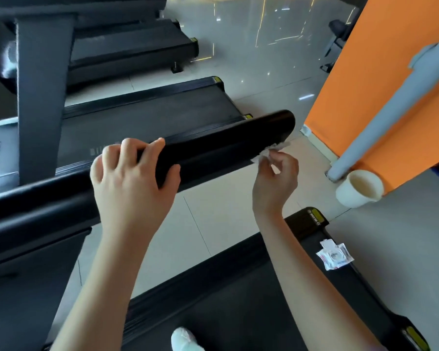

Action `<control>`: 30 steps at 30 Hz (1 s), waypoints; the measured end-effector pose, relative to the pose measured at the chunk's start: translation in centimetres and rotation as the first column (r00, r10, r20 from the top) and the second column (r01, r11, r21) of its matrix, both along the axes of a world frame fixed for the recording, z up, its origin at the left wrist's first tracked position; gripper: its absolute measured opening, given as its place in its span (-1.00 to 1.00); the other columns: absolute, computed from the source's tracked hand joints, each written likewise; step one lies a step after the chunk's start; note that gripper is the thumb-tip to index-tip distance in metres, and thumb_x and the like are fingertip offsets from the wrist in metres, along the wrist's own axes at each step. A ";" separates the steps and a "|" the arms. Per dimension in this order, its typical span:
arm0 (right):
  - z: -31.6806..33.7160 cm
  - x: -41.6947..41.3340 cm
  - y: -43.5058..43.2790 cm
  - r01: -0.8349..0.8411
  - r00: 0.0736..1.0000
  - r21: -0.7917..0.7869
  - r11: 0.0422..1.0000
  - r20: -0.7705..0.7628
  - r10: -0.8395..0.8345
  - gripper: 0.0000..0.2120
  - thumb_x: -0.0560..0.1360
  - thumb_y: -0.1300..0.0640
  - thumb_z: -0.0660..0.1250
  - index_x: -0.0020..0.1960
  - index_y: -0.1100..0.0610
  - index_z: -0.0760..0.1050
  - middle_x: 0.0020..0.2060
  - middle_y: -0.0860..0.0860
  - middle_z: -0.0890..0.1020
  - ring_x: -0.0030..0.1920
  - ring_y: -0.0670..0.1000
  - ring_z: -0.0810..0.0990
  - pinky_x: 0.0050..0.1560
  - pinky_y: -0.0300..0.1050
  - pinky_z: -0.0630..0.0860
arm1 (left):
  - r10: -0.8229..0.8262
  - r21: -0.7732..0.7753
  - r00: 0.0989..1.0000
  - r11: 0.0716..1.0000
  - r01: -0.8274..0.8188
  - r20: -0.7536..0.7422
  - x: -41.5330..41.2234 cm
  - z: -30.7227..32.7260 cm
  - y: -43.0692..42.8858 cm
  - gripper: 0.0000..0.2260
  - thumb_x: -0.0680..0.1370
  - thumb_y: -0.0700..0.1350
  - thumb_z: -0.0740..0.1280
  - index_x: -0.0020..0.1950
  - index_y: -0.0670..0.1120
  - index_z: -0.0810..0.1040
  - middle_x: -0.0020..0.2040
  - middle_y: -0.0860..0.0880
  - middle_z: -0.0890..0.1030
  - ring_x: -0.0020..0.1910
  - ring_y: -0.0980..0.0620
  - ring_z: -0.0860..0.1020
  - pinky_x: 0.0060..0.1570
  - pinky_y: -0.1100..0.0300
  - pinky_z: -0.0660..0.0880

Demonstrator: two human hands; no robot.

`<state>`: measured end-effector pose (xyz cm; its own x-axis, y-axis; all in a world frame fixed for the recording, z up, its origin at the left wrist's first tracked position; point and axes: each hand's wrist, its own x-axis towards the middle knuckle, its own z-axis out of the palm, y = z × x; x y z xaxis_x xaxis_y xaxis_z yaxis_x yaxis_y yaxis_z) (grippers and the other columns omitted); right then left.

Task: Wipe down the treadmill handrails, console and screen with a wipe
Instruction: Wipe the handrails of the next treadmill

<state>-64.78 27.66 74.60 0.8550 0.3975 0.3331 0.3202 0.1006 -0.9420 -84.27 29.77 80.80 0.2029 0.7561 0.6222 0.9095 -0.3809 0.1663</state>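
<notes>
1. Wipe (269, 153), small and crumpled, sits pinched in the right hand (276, 178) fingers against the handrail (213, 145) end.
2. Left hand (129, 183) clasps the rail mid-length.
3. Soft, limp, probably damp: best kept bunched, pressed flat along the stiff, smooth rail.

Count on inspection: three treadmill decks (147, 107), one black handrail (213, 145), one paper cup (359, 188), one wipe (266, 153), one wipe packet (335, 254), two hands (132, 183).
</notes>
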 end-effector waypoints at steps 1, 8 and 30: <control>-0.3 -0.5 -0.1 -0.017 1.000 0.004 1.000 0.016 0.017 -0.82 0.44 0.45 0.37 -0.10 0.20 0.51 -0.08 0.12 0.53 -0.10 -0.39 0.48 -0.06 -0.55 0.36 | 0.004 0.002 1.000 1.000 -0.004 -0.004 0.0 -0.1 -0.1 -0.61 0.50 0.08 0.27 0.20 -0.10 0.60 0.01 -0.14 0.55 0.05 -0.22 0.41 0.12 -0.13 0.33; -2.0 0.8 0.4 -0.031 0.999 0.059 0.998 0.044 0.028 -0.88 0.41 0.46 0.38 -0.11 0.30 0.54 -0.09 0.13 0.53 -0.11 -0.35 0.50 -0.09 -0.47 0.43 | 0.019 0.034 1.000 0.999 -0.018 -0.013 0.0 -0.4 0.0 -0.60 0.51 0.09 0.25 0.23 -0.10 0.59 0.03 -0.16 0.55 0.05 -0.25 0.42 0.14 -0.13 0.32; -2.6 -0.9 0.8 0.034 0.997 0.223 0.974 -0.078 -0.017 -0.85 0.43 0.43 0.36 -0.01 0.31 0.58 -0.12 0.09 0.56 -0.12 -0.32 0.54 -0.09 -0.43 0.45 | 0.014 0.128 0.998 0.992 -0.006 -0.061 -0.3 -1.5 0.3 -0.60 0.55 0.10 0.22 0.26 -0.10 0.56 0.06 -0.17 0.54 0.05 -0.27 0.44 0.13 -0.10 0.29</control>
<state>-65.66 28.49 71.98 0.8899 0.2978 0.3456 0.2544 0.3048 -0.9178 -84.55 30.05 79.32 0.2365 0.6734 0.7004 0.9206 -0.3859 0.0602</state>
